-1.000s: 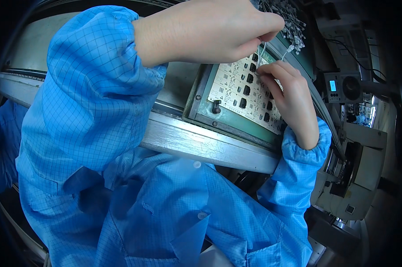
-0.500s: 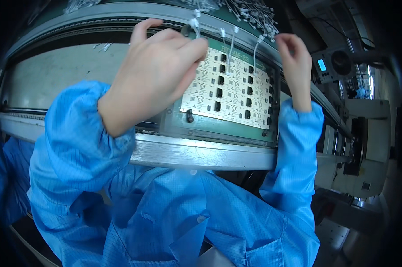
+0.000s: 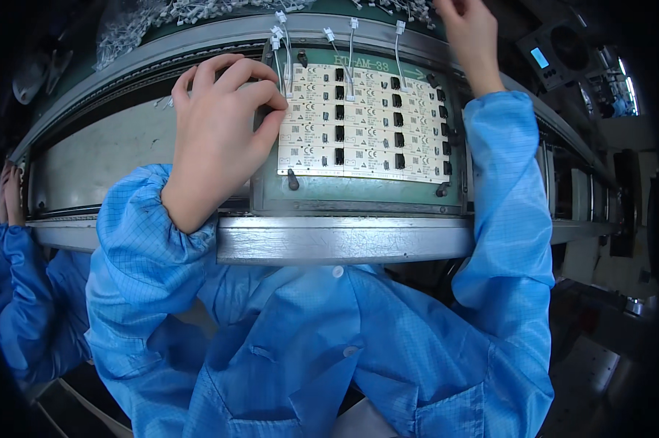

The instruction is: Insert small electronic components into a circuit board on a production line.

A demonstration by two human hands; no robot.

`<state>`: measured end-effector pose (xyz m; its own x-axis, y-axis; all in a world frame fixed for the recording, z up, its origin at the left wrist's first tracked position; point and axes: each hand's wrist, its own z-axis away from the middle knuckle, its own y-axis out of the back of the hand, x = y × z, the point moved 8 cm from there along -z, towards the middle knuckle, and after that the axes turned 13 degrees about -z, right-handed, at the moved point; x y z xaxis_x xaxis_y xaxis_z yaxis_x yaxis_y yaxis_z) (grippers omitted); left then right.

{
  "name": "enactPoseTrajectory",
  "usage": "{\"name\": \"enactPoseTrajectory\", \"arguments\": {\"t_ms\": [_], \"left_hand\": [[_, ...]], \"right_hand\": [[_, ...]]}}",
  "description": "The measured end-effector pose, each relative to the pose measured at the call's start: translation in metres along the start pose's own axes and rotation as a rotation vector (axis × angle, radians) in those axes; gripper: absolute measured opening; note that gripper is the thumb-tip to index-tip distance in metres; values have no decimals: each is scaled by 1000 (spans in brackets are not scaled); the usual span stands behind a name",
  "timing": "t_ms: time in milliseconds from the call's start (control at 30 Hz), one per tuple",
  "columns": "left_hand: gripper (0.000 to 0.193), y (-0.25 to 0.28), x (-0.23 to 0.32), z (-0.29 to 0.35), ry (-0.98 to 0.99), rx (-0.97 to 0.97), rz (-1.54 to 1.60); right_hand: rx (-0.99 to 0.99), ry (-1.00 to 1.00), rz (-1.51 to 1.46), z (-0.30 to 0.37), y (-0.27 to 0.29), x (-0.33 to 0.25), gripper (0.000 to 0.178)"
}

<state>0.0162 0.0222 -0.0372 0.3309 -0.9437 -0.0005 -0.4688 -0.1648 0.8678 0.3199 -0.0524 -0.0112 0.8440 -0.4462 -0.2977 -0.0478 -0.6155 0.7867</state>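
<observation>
Left hand [image 3: 223, 124] is holding thumb and forefinger nearly together beside the panel [image 3: 369, 120], on what I cannot tell; white leads [image 3: 397, 55] (light, springy, likely best taken by their plugs [image 3: 400, 28]) are lying lengthwise across its far edge, plugs pointing away; right hand [image 3: 469, 36] is hovering beyond, grip cropped.

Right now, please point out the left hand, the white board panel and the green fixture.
Left hand [image 3: 221, 135]: head view, back of hand.
White board panel [image 3: 369, 124]: head view, its middle.
Green fixture [image 3: 358, 192]: head view, lower border.
</observation>
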Motion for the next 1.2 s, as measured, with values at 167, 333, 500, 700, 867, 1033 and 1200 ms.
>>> {"name": "enactPoseTrajectory", "arguments": {"t_ms": [167,333,500,700,867,1033,1200], "left_hand": [[6,2,1,-4,31,-2,89],[6,-4,-3,-3,34,-59,123],[8,-9,-8,1,78,-93,186],[7,-12,-11,-3,80,-98,265],[6,-5,-3,0,46,-37,141],[5,-3,-1,4,-9,-26,36],[8,11,18,-6,-162,-20,-138]], "right_hand": [[178,12,-607,-10,36,59,9],[245,115,-886,1,51,18,7],[247,123,-918,9,53,10,8],[181,114,-979,11,57,8,10],[86,95,-1101,21,62,-3,10],[35,87,-1194,53,61,-31,10],[-19,149,-1084,48,70,-44,10]]}}
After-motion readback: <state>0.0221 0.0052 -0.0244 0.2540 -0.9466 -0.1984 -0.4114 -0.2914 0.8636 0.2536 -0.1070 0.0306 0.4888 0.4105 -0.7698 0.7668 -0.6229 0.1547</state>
